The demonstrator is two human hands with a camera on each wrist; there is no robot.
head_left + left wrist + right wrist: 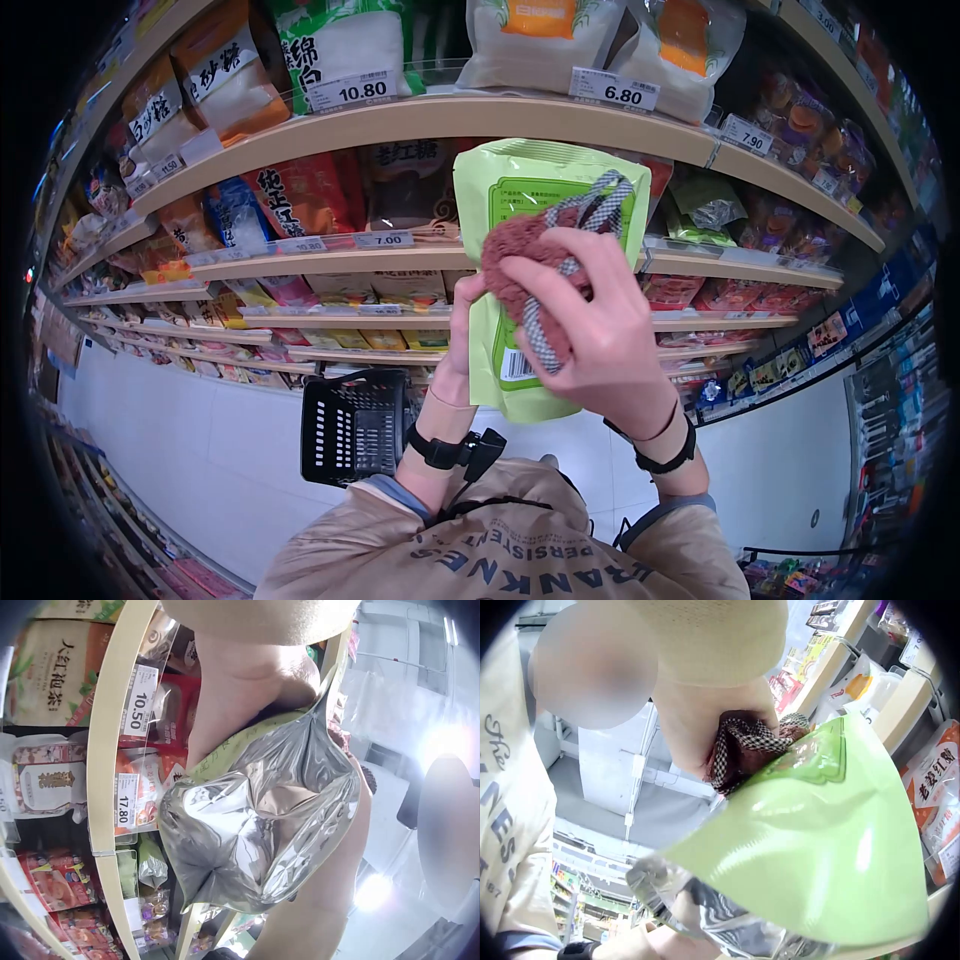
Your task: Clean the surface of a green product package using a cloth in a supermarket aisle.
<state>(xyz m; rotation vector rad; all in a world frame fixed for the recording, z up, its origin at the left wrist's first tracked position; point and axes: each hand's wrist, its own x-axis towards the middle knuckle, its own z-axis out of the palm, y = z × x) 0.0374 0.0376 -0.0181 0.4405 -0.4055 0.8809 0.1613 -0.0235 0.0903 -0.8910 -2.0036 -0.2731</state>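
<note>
One green pouch (545, 190), held up dead centre in the head view in front of the shelf (560, 125). Left hand (462, 330) is clamped on its 8 o'clock edge, fingertips hidden behind the pouch. Right hand (600, 330) is curled over one brown cloth (520, 255) with checked trim, pressed onto the pouch face, so the mid label is covered and the print is unreadable. The left wrist view shows only the pouch's silver base. One black basket (350, 425) at 7 o'clock, partly cut off by the left arm.
</note>
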